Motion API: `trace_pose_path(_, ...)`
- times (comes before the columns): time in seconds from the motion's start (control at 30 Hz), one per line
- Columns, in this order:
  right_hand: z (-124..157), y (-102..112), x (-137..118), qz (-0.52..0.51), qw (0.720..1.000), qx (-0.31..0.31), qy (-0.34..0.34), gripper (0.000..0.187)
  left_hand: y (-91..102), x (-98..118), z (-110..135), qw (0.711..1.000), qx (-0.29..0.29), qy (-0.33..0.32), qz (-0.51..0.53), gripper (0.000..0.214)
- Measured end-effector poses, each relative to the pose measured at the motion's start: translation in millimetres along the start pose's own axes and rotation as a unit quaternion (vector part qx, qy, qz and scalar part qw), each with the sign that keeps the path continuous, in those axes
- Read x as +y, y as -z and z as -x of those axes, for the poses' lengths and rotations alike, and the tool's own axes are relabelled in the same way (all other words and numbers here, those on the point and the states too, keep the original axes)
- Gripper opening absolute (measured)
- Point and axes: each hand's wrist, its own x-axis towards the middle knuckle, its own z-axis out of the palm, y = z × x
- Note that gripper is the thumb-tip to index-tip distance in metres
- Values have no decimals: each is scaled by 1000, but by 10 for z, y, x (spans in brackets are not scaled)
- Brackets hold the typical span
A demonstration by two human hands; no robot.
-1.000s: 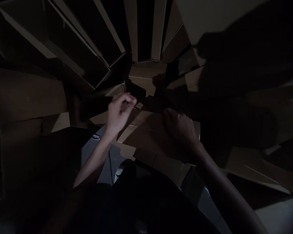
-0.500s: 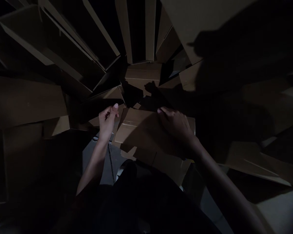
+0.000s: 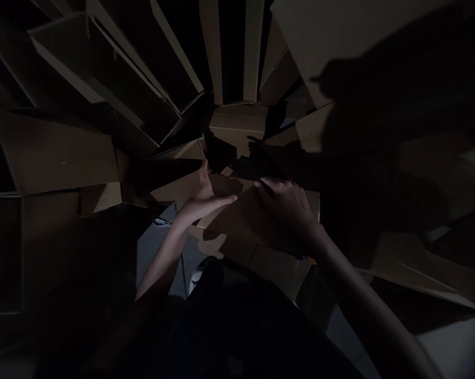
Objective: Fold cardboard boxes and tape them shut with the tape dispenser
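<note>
A brown cardboard box (image 3: 241,221) lies in front of me in dim light. My left hand (image 3: 208,196) grips its near-left edge, thumb pointing up at the far corner and fingers stretched across the top face. My right hand (image 3: 286,202) lies palm down on the box's top right part, fingers curled over the far edge. Both forearms reach in from below. The box's right end is lost in shadow.
Cardboard boxes are stacked all round: open ones (image 3: 103,84) at the upper left, upright flat ones (image 3: 233,52) at the top centre, a large pale one (image 3: 340,37) at the upper right. A grey surface (image 3: 158,247) shows below the box. The right side is in deep shadow.
My left hand moved from the box's left corner onto its top, with the fingers now laid across it. My right hand stayed on the top's far edge. The view shifted slightly.
</note>
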Motion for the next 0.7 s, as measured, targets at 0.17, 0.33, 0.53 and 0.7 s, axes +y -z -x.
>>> trace_pose_path(0.17, 31, 8, -20, -1, 1000, 1, -4, 34, 6, 115, 56, 999, -14, 35, -22, 130)
trace_pose_path(0.33, 78, 32, -85, 2, 1000, -1, -20, 33, 12, 200, 139, 999, -16, 35, -38, 125)
trace_pose_path(0.53, 211, 51, -159, -36, 999, 34, 13, 30, -15, 191, 296, 998, 32, -10, -44, 126)
trace_pose_path(0.7, 310, 72, -224, -38, 998, 49, 17, 32, -14, 153, 397, 997, 32, -56, -46, 122)
